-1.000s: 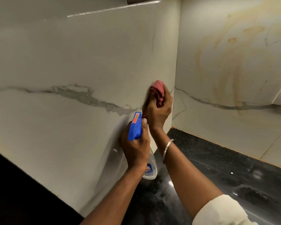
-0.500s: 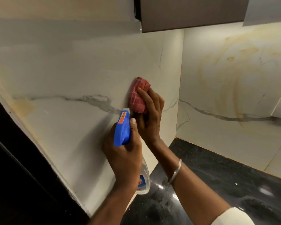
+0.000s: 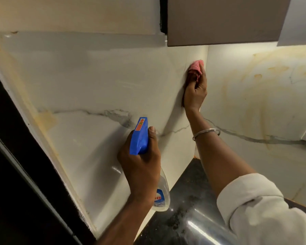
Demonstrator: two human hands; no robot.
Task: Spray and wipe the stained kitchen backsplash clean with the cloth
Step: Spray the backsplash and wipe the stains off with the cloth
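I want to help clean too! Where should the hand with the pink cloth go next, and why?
Probably slide the cloth right, past the corner, onto the next wall panel. The right hand presses it just beside that corner, and yellow-brown stains streak that panel; the marble around the cloth looks clean.

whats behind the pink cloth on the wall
The right hand holds the pink cloth against the left backsplash panel, close to the corner. The patch of panel behind the cloth is covered, so whether that spot is stained cannot be seen.
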